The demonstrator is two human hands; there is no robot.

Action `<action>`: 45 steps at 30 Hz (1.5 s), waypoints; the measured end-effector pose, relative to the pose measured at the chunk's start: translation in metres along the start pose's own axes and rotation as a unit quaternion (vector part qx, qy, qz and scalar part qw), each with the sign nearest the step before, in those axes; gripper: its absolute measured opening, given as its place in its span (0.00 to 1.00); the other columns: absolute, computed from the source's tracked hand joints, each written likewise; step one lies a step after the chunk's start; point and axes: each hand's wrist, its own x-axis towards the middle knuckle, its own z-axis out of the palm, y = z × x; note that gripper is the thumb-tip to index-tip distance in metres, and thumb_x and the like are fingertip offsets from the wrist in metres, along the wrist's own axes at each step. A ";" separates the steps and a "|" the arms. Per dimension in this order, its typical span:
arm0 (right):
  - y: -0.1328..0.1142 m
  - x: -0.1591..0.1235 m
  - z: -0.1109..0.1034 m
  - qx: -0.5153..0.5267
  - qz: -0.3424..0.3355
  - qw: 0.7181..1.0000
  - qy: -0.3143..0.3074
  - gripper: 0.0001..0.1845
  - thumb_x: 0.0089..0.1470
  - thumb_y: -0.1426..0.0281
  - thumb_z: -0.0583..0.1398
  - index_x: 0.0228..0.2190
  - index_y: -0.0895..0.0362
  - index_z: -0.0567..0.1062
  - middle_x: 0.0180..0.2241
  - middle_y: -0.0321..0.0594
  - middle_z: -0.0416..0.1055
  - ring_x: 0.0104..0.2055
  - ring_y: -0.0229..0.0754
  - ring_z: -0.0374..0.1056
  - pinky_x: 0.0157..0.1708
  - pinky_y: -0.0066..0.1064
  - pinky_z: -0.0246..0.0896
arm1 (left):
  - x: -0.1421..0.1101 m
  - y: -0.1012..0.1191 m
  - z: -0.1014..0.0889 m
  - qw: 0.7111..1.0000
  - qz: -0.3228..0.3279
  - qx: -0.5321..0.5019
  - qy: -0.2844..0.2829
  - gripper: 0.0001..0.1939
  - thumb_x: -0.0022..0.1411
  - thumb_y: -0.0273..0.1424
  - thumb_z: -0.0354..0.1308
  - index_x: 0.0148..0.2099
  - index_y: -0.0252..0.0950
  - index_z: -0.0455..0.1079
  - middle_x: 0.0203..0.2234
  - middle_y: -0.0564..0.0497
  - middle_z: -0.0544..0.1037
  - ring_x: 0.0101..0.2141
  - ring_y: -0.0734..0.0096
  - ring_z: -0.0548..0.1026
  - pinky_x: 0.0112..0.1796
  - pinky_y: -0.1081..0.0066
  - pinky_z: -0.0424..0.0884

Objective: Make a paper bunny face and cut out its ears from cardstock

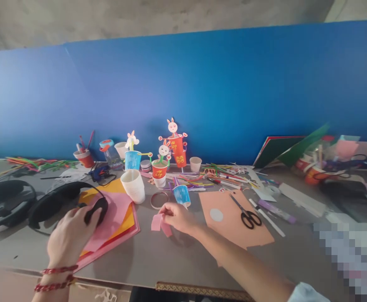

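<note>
My left hand [72, 235], with red bead bracelets on the wrist, is closed on the rim of a black headset-like thing [58, 201] at the left. Part of its grip is hidden behind the hand. Under it lies a stack of pink, yellow and red paper [116, 214]. My right hand [177, 216] pinches a small piece of pink paper [156, 222] over the bare grey table. Just behind these fingers are a roll of tape [159, 200] and a tilted blue-and-white paper cup [182, 194].
Black scissors [249, 218] and a white paper circle [216, 215] lie on an orange sheet [233, 237]. Paper-cup rabbit figures [161, 161] stand at the back, beside stacked white cups [133, 186]. Pipe cleaners and pens litter the rear. Another black headset [4, 205] sits far left.
</note>
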 end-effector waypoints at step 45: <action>0.111 -0.175 -0.161 -0.176 0.287 0.904 0.265 0.11 0.52 0.58 0.58 0.27 0.52 0.72 0.30 0.42 0.78 0.31 0.48 0.74 0.28 0.34 0.62 | -0.049 0.200 0.044 0.674 0.079 -0.570 -0.463 0.26 0.63 0.54 0.57 0.45 0.35 0.71 0.18 0.63 0.52 0.17 0.81 0.47 0.15 0.78 0.46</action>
